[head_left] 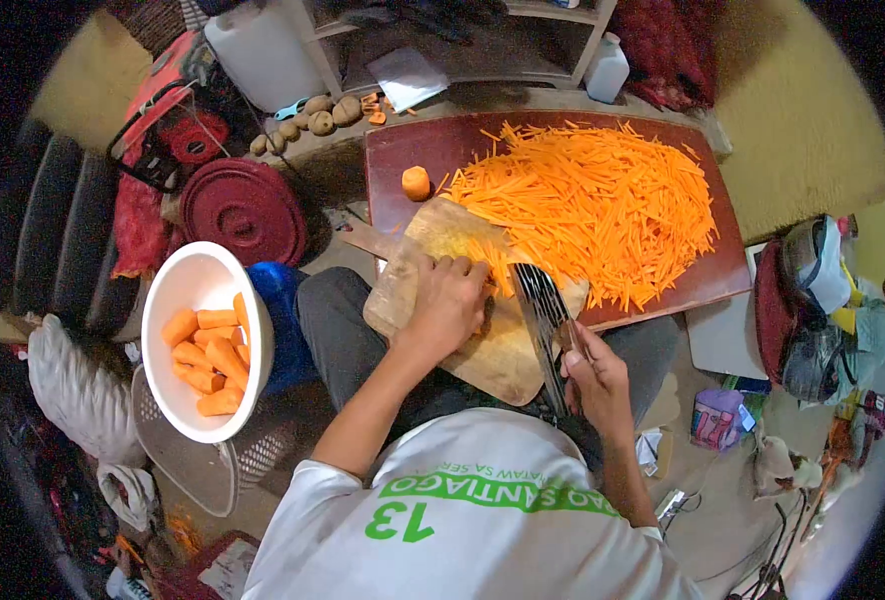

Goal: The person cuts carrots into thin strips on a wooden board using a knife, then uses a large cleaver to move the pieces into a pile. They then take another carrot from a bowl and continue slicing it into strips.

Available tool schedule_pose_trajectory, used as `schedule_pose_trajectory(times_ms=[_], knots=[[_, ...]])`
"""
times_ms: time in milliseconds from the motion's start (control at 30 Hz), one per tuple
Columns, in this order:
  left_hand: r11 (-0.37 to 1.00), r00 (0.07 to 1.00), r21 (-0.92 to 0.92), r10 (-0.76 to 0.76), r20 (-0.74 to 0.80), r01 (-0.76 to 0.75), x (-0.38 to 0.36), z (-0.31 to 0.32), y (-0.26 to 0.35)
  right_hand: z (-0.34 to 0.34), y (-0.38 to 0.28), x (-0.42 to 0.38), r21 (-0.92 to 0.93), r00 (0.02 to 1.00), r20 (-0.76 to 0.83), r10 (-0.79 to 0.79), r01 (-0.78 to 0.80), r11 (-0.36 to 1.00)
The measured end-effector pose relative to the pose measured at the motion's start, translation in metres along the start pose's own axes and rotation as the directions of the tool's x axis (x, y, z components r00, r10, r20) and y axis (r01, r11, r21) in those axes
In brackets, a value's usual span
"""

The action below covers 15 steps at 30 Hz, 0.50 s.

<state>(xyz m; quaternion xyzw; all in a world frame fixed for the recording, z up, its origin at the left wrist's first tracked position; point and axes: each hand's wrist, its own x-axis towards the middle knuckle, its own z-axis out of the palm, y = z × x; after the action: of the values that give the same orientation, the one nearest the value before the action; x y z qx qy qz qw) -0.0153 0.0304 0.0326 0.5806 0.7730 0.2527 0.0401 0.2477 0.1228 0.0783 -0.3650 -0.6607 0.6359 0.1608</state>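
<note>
A wooden cutting board [498, 365] lies tilted across my lap, its far part at the edge of a dark red board [388, 150]. My left hand [450, 302] presses down on cut carrot strips [490, 258] on the wood, fingers bent together. My right hand [596, 378] is wrapped round the handle of a wide knife [541, 325], whose blade stands just right of the strips. A large heap of carrot sticks [603, 215] covers much of the red board. One carrot stub [416, 183] sits at its left.
A white bowl [160, 290] with several peeled carrots [226, 358] is at my left, above a grey perforated basket [178, 450]. Behind are a dark red lid [243, 213], several potatoes [346, 111] and a shelf [508, 62]. Bags [813, 300] and a purple pouch [719, 418] are at right.
</note>
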Motion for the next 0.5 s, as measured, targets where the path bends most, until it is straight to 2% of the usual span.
schedule_pose_trajectory(times_ms=[133,233,333,433,500], knots=[[1.000,0.997,0.019,-0.025,0.071,0.024,0.002,-0.003,0.001,0.007,-0.004,0.005,0.058,0.998,0.035,0.060,-0.062,0.996],[1.000,1.000,0.007,-0.015,0.026,0.015,0.001,0.000,-0.001,0.015,-0.003,0.016,0.031,0.995,0.085,0.055,-0.058,0.998],[0.997,0.992,-0.017,0.069,-0.106,-0.072,0.006,0.002,-0.005,0.022,-0.001,0.026,0.013,0.998,0.064,0.024,-0.025,1.000],[0.999,0.994,-0.012,0.031,0.104,-0.030,0.009,0.000,-0.013,0.020,-0.015,0.026,-0.084,1.000,-0.002,-0.003,0.003,0.996],[0.998,0.996,-0.035,0.053,0.065,-0.051,0.008,-0.001,-0.017,0.010,-0.015,0.023,-0.131,0.999,-0.023,-0.022,0.019,0.991]])
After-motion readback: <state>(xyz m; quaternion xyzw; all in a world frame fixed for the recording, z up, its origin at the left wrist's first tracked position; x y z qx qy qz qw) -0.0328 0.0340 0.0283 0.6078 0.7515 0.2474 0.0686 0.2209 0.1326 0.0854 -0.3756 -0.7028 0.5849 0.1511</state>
